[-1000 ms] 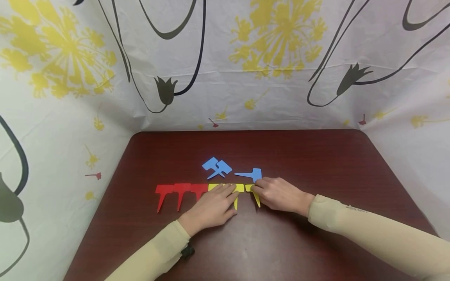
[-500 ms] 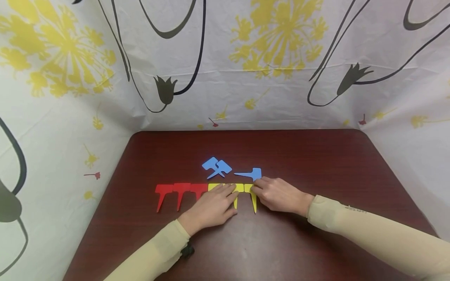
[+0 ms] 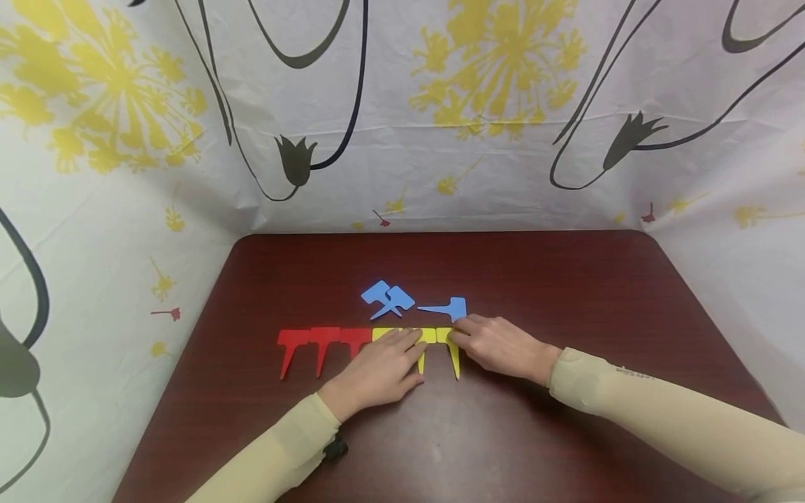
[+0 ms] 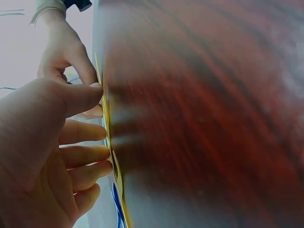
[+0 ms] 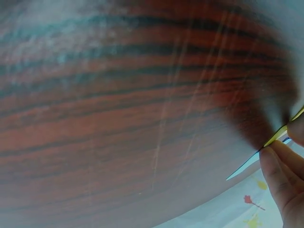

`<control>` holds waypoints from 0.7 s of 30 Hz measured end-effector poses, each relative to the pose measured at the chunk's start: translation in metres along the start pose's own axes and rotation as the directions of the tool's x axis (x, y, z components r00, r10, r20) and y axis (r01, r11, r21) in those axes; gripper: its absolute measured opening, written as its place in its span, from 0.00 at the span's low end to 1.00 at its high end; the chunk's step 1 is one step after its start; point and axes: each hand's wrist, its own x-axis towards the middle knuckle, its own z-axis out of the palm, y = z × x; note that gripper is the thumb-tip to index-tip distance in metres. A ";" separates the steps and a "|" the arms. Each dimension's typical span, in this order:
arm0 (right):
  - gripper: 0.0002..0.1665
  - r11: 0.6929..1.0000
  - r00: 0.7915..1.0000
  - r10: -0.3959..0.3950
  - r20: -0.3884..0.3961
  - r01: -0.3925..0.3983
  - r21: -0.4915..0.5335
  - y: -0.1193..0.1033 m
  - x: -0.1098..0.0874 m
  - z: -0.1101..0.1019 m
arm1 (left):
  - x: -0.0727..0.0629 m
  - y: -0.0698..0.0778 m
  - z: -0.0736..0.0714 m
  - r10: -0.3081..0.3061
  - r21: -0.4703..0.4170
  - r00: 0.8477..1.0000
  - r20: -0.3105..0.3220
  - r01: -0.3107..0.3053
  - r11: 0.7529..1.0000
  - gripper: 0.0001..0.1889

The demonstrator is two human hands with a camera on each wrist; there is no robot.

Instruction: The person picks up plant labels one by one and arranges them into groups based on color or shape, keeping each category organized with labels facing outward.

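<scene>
In the head view, my left hand (image 3: 380,367) rests on the yellow T-shaped plant labels (image 3: 428,336) in the middle of a row, its fingers laid over them and partly hiding them. My right hand (image 3: 506,349) pinches the right end of the last yellow plant label (image 3: 453,355), which lies against its neighbour, stem toward me. Three red plant labels (image 3: 293,339) form the left part of the row, one partly covered by my left hand. A single blue plant label (image 3: 458,308) lies just beyond my right fingertips, its stem pointing left.
Two more blue plant labels (image 3: 396,300) lie crossed behind the row. All rest on a dark red-brown table (image 3: 553,272). A patterned cloth (image 3: 390,84) hangs behind and along the sides of the table.
The last yellow label has shifted left and straightened, closing the gap to its neighbour. The single blue label has slid slightly away from me. My left hand stays in place.
</scene>
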 end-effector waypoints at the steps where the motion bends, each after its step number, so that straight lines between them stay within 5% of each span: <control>1: 0.16 1.000 1.000 0.000 0.000 0.000 0.000 0.000 0.000 0.000 | 0.000 0.000 0.000 0.000 0.000 1.000 0.000 0.000 1.000 0.35; 13: 0.12 0.997 0.996 0.049 -0.075 -0.044 0.066 0.004 0.001 -0.002 | -0.002 -0.001 -0.002 -0.019 -0.026 1.000 -0.005 0.019 0.999 0.36; 21: 0.10 0.994 0.990 0.104 -0.092 -0.100 0.046 0.014 0.017 0.000 | -0.004 -0.002 -0.004 -0.022 -0.016 1.000 -0.012 0.022 1.000 0.34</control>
